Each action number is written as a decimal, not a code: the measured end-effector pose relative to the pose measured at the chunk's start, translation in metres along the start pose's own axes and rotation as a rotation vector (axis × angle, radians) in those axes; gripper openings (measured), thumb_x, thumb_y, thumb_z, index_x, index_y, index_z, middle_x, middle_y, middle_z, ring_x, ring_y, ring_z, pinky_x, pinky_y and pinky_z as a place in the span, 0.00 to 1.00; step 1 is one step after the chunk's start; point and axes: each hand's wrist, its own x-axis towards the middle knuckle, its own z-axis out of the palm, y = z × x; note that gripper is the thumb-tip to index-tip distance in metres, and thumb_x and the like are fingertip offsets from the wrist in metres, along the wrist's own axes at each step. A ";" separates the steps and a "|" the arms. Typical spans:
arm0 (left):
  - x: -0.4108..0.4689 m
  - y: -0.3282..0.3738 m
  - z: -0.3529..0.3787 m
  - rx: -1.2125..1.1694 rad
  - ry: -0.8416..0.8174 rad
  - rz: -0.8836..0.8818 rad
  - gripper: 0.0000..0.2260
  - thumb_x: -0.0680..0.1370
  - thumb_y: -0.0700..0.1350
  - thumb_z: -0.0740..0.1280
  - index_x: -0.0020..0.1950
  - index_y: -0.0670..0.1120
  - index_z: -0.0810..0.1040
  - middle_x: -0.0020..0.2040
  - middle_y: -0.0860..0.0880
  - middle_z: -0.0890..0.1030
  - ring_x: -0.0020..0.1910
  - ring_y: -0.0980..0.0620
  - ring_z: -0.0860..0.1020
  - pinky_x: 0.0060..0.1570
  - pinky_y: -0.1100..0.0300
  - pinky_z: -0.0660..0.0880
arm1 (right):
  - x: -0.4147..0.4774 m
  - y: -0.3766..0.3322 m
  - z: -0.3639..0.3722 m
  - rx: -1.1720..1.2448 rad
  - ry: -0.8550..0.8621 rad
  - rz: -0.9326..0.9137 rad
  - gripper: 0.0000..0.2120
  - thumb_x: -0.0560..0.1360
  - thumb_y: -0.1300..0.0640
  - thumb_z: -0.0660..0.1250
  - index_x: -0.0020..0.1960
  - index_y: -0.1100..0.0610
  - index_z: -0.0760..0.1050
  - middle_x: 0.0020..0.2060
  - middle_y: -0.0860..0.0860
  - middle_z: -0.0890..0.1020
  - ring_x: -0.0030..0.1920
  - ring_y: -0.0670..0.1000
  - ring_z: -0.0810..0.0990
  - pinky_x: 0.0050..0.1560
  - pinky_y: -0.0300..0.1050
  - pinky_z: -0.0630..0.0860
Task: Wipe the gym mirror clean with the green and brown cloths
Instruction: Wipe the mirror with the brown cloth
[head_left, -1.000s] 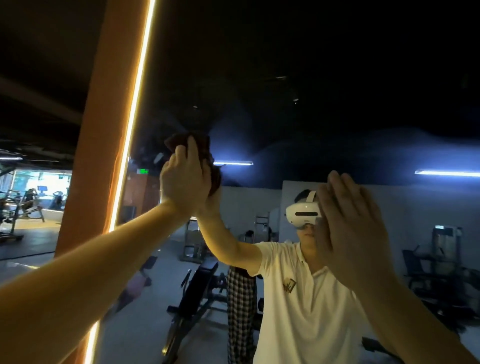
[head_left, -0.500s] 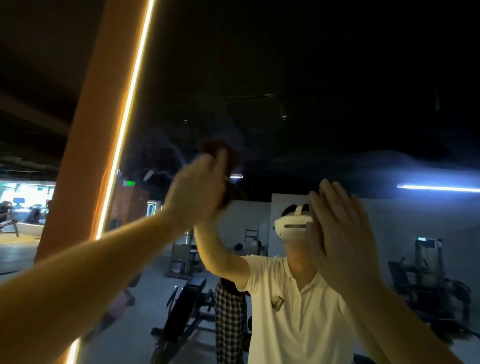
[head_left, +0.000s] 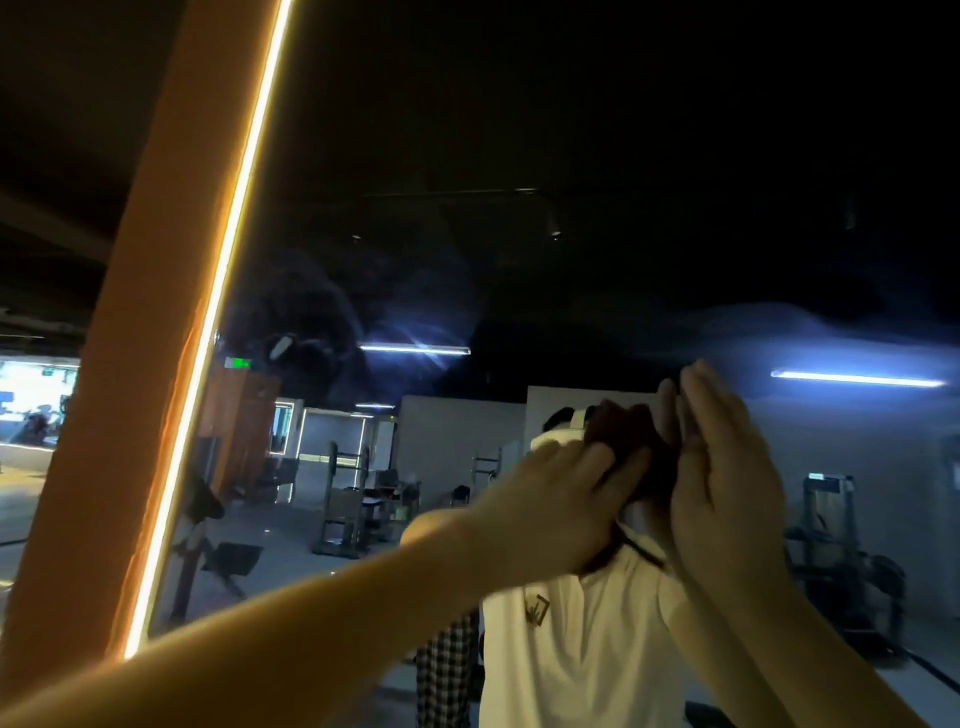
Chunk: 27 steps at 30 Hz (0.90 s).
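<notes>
Being pressed on mirror: brown cloth, under left hand, fingers straight, slightly apart. Right hand held flat just beside cloth, fingers together.

Orange pillar, light strip, possibly machines

Dim gym, weight machines reflected in a wall mirror, light strip edge, ceiling tube lights
</notes>
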 end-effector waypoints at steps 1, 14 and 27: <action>-0.009 -0.021 -0.010 0.053 -0.008 -0.024 0.33 0.77 0.56 0.70 0.77 0.43 0.66 0.56 0.45 0.77 0.48 0.47 0.78 0.46 0.53 0.79 | -0.002 0.001 0.002 -0.101 -0.045 -0.062 0.24 0.83 0.59 0.53 0.78 0.63 0.66 0.79 0.56 0.66 0.80 0.53 0.62 0.79 0.48 0.61; 0.140 -0.003 -0.010 0.033 0.237 -0.747 0.29 0.83 0.52 0.61 0.81 0.41 0.60 0.63 0.40 0.74 0.55 0.45 0.77 0.53 0.54 0.75 | 0.001 0.070 -0.087 -0.480 -0.134 -0.120 0.28 0.82 0.53 0.50 0.78 0.65 0.65 0.79 0.60 0.65 0.80 0.59 0.62 0.78 0.62 0.58; 0.009 -0.113 -0.048 0.369 0.050 -0.610 0.25 0.79 0.46 0.69 0.72 0.35 0.70 0.60 0.35 0.72 0.44 0.36 0.78 0.39 0.45 0.79 | -0.010 0.037 -0.046 -0.375 -0.136 -0.099 0.26 0.80 0.55 0.53 0.74 0.63 0.72 0.77 0.60 0.69 0.79 0.60 0.65 0.75 0.65 0.65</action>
